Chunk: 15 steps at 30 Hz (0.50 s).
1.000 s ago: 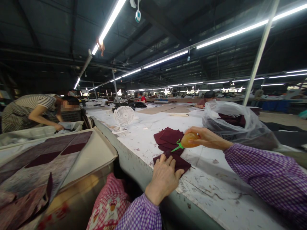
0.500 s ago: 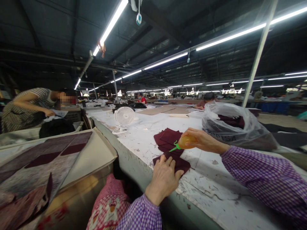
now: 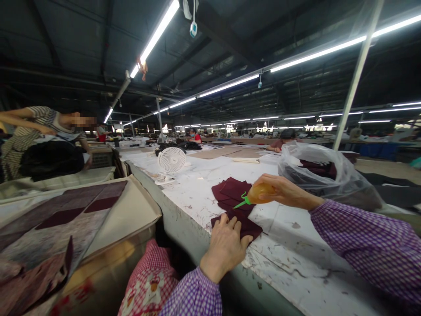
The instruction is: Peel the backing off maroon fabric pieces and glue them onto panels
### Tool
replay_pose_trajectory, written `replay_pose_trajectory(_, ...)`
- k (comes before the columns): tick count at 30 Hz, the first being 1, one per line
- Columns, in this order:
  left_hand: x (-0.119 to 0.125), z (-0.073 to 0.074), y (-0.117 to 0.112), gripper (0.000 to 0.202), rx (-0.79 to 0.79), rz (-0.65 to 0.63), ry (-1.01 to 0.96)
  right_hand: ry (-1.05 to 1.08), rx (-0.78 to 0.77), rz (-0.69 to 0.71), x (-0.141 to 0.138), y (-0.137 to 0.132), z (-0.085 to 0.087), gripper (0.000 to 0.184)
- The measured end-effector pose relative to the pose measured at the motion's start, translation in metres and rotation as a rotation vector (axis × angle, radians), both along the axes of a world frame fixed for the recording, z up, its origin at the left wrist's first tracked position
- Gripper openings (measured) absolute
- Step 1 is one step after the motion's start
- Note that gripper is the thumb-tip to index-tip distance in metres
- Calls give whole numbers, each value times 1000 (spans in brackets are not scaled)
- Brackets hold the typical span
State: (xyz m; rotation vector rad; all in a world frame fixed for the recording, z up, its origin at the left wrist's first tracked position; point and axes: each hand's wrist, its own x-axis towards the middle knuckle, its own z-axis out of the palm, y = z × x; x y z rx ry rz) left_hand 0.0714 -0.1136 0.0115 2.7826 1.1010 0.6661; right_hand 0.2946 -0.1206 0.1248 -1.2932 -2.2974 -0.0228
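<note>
In my right hand (image 3: pixel 281 188) is an amber squeeze bottle (image 3: pixel 261 193), tipped so its green nozzle (image 3: pixel 242 202) points down and left. The nozzle tip is over dark maroon fabric pieces (image 3: pixel 230 189); whether it touches them I cannot tell. My left hand (image 3: pixel 226 241) lies with spread fingers on the nearer maroon fabric piece (image 3: pixel 250 227), pressing it to the white-covered table (image 3: pixel 296 245). The farther pieces overlap in a loose fan just beyond the left fingertips.
A white fan (image 3: pixel 171 159) stands at the table's left edge. A clear plastic bag (image 3: pixel 332 184) of maroon fabric sits to the right. On my left, a cream bin (image 3: pixel 141 199) carries patterned cloth (image 3: pixel 75 210). One co-worker (image 3: pixel 49 125) bends over black material (image 3: pixel 54 159).
The co-worker at left has shifted and now has the black material raised higher. My right hand and the bottle moved very slightly right; my left hand keeps its place on the fabric.
</note>
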Motion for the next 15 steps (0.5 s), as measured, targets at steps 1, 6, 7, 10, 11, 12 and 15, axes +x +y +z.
replay_pose_trajectory(1, 0, 0, 0, 52, 1, -1, -3, -1, -7, 4, -1, 0, -1, 32)
replay_pose_trajectory(6, -1, 1, -1, 49, 6, -4, -12, -25, -31, -12, -4, 3, -8, 31)
replay_pose_trajectory(7, -1, 2, -1, 49, 5, -5, -9, -29, -23, -18, -3, 4, -10, 31)
replay_pose_trajectory(10, -1, 3, -2, 49, -2, -6, -3, 20, 33, -56, -2, 8, -16, 32)
replay_pose_trajectory(11, -1, 3, -2, 49, -2, -6, -2, 73, 55, -82, -2, 9, -17, 34)
replay_pose_trajectory(12, -1, 3, -2, 49, -1, -5, -2, 149, 67, -117, 0, 10, -18, 36)
replay_pose_trajectory(15, -1, 4, -3, 49, -4, -8, -2, 452, 69, -244, 13, 15, -18, 44)
